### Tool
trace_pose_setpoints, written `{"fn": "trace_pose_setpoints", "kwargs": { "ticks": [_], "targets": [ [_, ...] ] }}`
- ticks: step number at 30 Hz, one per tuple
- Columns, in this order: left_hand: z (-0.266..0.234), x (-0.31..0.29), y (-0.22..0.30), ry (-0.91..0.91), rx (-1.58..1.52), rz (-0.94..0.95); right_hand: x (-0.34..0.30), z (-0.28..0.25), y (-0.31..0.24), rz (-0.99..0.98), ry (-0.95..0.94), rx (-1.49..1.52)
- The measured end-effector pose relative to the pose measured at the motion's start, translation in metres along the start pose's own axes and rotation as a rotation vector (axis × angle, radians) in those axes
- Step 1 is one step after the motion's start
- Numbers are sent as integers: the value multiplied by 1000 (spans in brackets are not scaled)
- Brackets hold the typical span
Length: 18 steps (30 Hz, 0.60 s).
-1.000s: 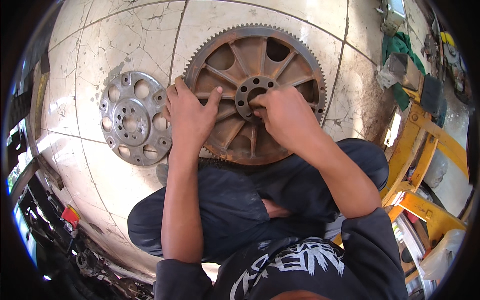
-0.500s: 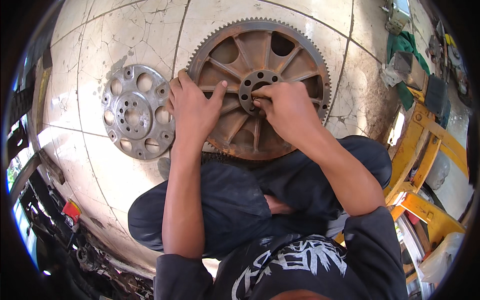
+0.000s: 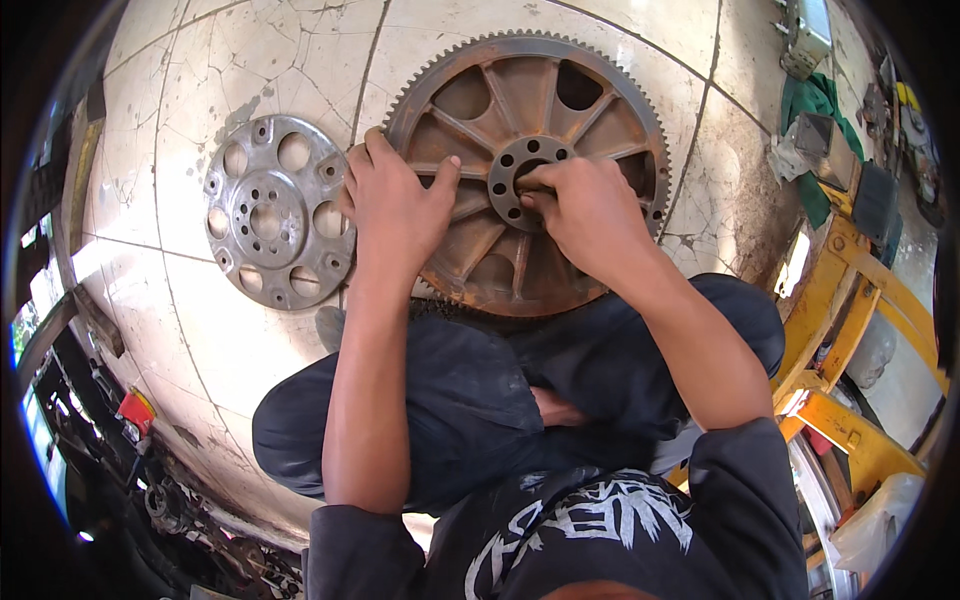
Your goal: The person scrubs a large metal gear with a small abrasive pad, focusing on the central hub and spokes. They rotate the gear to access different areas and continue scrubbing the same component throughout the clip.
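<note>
On the cracked tile floor point(image 3: 240, 60) lies a big rusty gear wheel point(image 3: 527, 170) with teeth all round its edge. The left hand point(image 3: 395, 205) lies flat on the wheel's left side, fingers spread wide over the rim and spokes. The right hand point(image 3: 590, 215) sits at the middle hub, its fingers pinched narrow at the hub holes; I cannot tell if they hold something. A smaller grey metal plate point(image 3: 275, 212) with round holes lies just beside the wheel, on the left.
</note>
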<state>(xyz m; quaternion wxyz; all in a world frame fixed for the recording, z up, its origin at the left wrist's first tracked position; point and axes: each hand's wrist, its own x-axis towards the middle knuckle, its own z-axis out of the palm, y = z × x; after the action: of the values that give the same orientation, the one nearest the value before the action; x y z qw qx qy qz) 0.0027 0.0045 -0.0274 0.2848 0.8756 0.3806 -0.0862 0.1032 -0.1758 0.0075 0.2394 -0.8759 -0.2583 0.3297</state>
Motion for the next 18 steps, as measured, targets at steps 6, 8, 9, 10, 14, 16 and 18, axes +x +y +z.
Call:
{"fn": "trace_pose_setpoints", "kwargs": {
  "ticks": [6, 8, 9, 10, 14, 16, 18],
  "targets": [
    [0, 0, 1, -6, -19, -18, 2, -1, -2, -86, 35, 120],
    [2, 1, 4, -14, -16, -27, 6, 6, 5, -53, 15, 124],
    [1, 0, 4, -1, -16, -24, 4, 2, 0, -49, 10, 120],
    [1, -1, 2, 10, -10, -24, -1, -3, -8, -44, 3, 121],
    [2, -1, 0, 22, -28, 1, 3, 9, 6, -83, 21, 35],
    [4, -1, 0, 31, -17, -13, -3, -4, -6, -77, 8, 56],
    [4, -2, -2, 41, -8, -9, -4, -4, -8, -80, 8, 61]
  ]
}}
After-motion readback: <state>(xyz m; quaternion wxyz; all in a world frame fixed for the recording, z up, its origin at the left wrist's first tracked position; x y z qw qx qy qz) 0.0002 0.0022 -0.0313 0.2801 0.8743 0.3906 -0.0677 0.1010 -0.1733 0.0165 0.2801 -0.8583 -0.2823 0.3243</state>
